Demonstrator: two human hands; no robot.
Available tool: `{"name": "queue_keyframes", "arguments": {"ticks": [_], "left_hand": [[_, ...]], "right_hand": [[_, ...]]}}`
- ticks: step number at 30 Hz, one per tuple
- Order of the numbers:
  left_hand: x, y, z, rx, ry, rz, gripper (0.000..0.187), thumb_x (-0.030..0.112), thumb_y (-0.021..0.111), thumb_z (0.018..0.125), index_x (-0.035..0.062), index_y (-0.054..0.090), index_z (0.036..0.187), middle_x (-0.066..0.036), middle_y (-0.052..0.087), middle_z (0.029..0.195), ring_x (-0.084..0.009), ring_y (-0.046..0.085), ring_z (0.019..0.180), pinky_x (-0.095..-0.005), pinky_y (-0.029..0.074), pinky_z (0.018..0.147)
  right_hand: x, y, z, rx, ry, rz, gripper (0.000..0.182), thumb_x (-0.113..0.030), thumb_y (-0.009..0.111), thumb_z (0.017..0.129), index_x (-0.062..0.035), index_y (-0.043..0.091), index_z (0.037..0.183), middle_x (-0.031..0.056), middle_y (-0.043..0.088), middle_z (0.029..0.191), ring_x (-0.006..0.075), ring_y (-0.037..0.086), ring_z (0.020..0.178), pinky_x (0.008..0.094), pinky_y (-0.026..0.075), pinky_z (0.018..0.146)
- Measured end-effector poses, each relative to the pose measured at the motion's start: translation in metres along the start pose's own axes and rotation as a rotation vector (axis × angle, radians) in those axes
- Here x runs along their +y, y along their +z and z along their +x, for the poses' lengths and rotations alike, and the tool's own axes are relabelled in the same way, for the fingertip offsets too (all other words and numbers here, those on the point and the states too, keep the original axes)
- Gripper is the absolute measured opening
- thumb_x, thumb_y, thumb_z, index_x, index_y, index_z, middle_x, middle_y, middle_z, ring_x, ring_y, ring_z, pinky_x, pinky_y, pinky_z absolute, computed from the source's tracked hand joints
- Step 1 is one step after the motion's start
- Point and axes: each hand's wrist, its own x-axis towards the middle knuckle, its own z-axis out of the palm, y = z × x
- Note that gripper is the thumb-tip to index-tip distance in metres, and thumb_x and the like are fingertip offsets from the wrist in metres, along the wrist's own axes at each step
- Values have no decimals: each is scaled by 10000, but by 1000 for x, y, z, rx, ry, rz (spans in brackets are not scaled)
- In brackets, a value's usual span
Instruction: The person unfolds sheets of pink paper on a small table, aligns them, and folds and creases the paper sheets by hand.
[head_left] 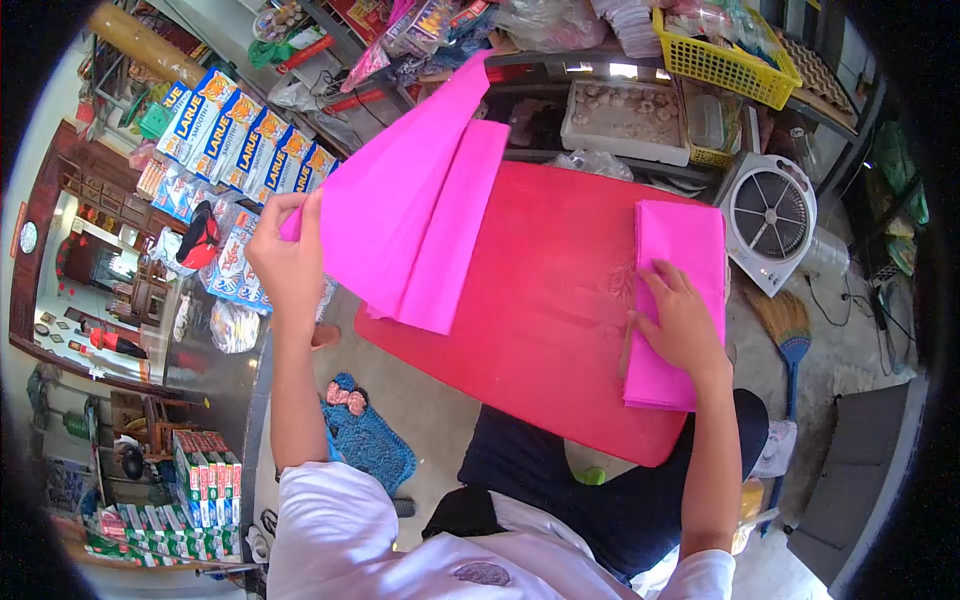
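Pinched between the fingers of my left hand point(290, 245) is the corner of a pink sheet point(400, 200), lifted over the left end of the red table point(550, 270). The sheet hangs partly folded, with its top corner pointing up. On the right end of the table lies a stack of folded pink sheets point(680, 235). My right hand point(675, 315) rests on that stack, palm down with the fingers spread.
Behind the table are shelves with a yellow basket point(725, 65) and a white foam box point(625, 120). A fan point(770, 210) and a broom point(785, 325) stand at the right. Blue-and-white cartons point(245, 140) are stacked at the left. A blue mat point(365, 435) lies on the floor.
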Motion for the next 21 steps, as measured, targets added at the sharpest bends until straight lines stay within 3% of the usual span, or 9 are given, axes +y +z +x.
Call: {"name": "queue_keyframes", "arguments": {"ticks": [6,12,21], "left_hand": [[23,-16,24,74,180,107,154,131,802,954,-7,733,947,-89,766,853,-143,712,772,-317,551,739],[66,-17,36,7,300,97,146,118,815,932,-4,737,945,-96,770,838,-166,745,771,-322,558,738],[100,-13,57,12,283,-31,165,127,808,944,-19,731,938,-94,781,840,-146,754,789,-308,566,734]], "right_hand": [[0,1,-1,12,-5,-7,624,-207,798,874,8,590,1421,256,551,1476,428,523,1386,494,453,1166],[0,0,-2,34,-32,-11,632,-209,804,864,11,593,1417,269,568,1445,436,536,1372,488,454,1164],[1,0,-3,23,-32,-25,626,-215,808,858,14,603,1403,263,572,1436,432,537,1373,490,456,1160]]}}
